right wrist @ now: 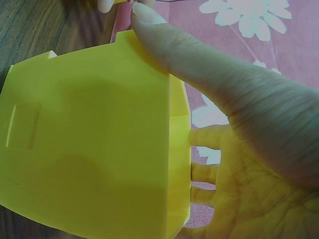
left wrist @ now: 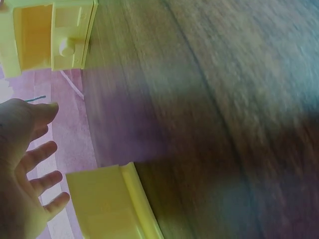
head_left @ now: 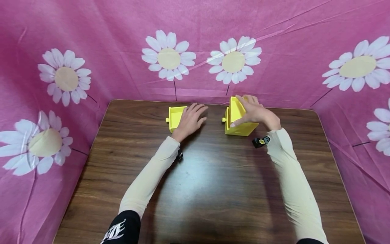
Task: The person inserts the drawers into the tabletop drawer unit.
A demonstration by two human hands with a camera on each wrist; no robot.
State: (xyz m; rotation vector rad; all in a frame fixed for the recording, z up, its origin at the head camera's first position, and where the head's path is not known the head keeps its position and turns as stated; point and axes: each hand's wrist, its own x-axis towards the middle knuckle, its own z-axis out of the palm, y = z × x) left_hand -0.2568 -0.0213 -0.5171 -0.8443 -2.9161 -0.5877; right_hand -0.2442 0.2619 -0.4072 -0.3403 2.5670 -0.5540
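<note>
A small yellow drawer box (head_left: 175,116) with a round knob on its left side lies near the table's back edge. My left hand (head_left: 190,120) is over its right part, fingers spread and holding nothing. In the left wrist view the drawer (left wrist: 102,199) sits just beyond those fingertips. To the right, my right hand (head_left: 253,112) grips a yellow mini cabinet (head_left: 243,130), thumb on the near side and fingers round the far side. One slot of the cabinet (left wrist: 36,37) is bare, and a knobbed drawer (left wrist: 67,47) fills the other.
Both yellow pieces are on a dark wood-grain table (head_left: 207,189). Pink cloth (head_left: 201,20) printed with white daisies hangs behind the table and along both sides. Each wrist carries a small black camera (head_left: 259,142).
</note>
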